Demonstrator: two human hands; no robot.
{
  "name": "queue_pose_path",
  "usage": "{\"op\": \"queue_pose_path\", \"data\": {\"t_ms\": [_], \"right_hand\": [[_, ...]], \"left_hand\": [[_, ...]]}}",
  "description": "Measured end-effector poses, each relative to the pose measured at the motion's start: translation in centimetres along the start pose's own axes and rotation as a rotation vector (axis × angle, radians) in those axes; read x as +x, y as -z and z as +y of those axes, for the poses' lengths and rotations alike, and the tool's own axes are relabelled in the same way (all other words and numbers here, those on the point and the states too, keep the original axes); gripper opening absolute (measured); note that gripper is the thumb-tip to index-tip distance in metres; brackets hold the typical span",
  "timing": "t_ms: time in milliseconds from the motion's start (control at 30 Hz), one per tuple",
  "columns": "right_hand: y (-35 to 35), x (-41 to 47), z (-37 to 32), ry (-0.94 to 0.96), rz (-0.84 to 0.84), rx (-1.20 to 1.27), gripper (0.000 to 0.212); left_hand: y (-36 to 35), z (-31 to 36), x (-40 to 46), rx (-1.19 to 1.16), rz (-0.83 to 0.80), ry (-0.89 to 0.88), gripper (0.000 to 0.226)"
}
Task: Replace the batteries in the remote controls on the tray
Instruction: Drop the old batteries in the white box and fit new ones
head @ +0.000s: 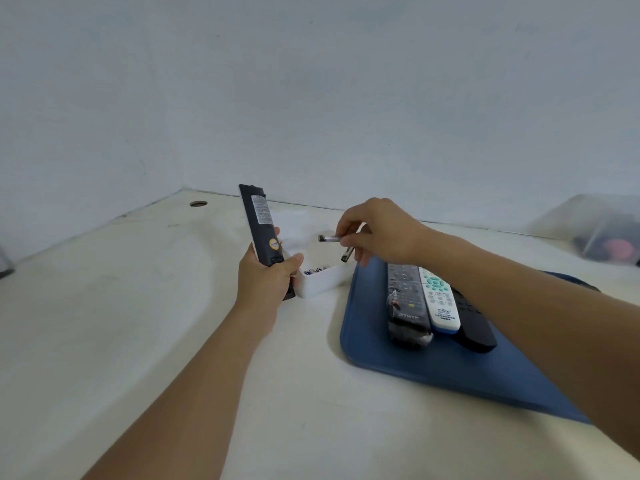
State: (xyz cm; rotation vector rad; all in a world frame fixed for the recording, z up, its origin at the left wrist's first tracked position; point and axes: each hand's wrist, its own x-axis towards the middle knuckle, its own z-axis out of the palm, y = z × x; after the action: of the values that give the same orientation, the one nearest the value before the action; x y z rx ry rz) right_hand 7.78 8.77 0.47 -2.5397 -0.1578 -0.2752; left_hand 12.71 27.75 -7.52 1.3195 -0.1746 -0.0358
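My left hand (266,278) grips a black remote (260,223) upright, its back with a label and a yellow sticker facing me. My right hand (377,233) holds two batteries: one silver battery (329,238) pinched level between thumb and forefinger, a second battery (347,253) hanging below the fingers. Both hover over a small white box (322,280) with several batteries inside. On the blue tray (433,368) lie three remotes side by side: a black one in plastic wrap (406,303), a white one with green buttons (440,301), and a plain black one (472,327) partly hidden by my right forearm.
The white table (138,306) meets the wall at the back, with a round cable hole (198,203) at the far left. A clear plastic bin (595,230) with red and dark items stands at the far right. A dark object (5,268) pokes in at the left edge.
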Motion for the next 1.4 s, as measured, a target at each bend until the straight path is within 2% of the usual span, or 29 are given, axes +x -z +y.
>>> {"op": "queue_pose_path", "data": {"t_ms": [133,300,367,400,467,567,667,800,967,1033,1133,1267,1333,1400], "right_hand": [[0.5,-1.8,0.6,-0.101,0.057,0.345,0.006],[0.6,-4.7,1.6,-0.139,0.076,0.504,0.012],[1.1,-6.0,1.9,-0.145,0.094,0.526,0.010],[1.4,-6.5,1.9,-0.144,0.103,0.538,0.010],[2.4,-8.0,2.6,-0.144,0.135,0.558,0.009],[4.3,-10.4,4.5,-0.148,0.183,0.566,0.007],[6.5,-12.9,6.6,-0.174,0.249,0.569,0.005],[8.3,-16.6,9.8,-0.253,0.307,0.519,0.009],[9.2,-18.4,12.0,-0.326,0.182,0.295,0.012],[9.7,-18.5,12.2,-0.330,0.167,0.275,0.013],[9.9,-18.6,12.0,-0.312,0.153,0.263,0.013],[10.0,-18.5,11.2,-0.221,0.218,-0.030,0.006],[9.9,-18.4,11.1,-0.191,0.255,-0.058,0.004],[9.9,-18.4,11.1,-0.178,0.307,-0.018,0.002]], "left_hand": [[0.2,-0.2,-0.1,0.077,0.053,0.011,0.040],[0.3,0.8,-2.1,0.366,0.178,-0.181,0.029],[-0.3,1.8,-3.1,0.204,0.184,-0.159,0.034],[-0.7,2.4,-3.4,0.038,0.144,-0.092,0.039],[-2.9,3.7,-4.3,-0.223,-0.038,0.058,0.044],[-8.1,5.0,-5.5,-0.370,-0.331,0.233,0.036],[-13.3,4.8,-6.1,-0.435,-0.449,0.369,0.038],[-19.3,1.9,-6.1,-0.303,-0.501,0.377,0.045],[-23.1,-0.4,-7.0,-0.099,-0.561,0.297,0.036],[-23.5,-1.1,-7.3,-0.045,-0.552,0.245,0.032],[-23.8,-1.2,-7.9,-0.060,-0.528,0.233,0.035],[-23.3,-0.9,-8.7,-0.035,-0.597,0.241,0.024],[-23.0,-1.0,-9.2,-0.019,-0.659,0.246,0.016],[-23.0,-1.2,-9.4,-0.063,-0.677,0.282,0.018]]}}
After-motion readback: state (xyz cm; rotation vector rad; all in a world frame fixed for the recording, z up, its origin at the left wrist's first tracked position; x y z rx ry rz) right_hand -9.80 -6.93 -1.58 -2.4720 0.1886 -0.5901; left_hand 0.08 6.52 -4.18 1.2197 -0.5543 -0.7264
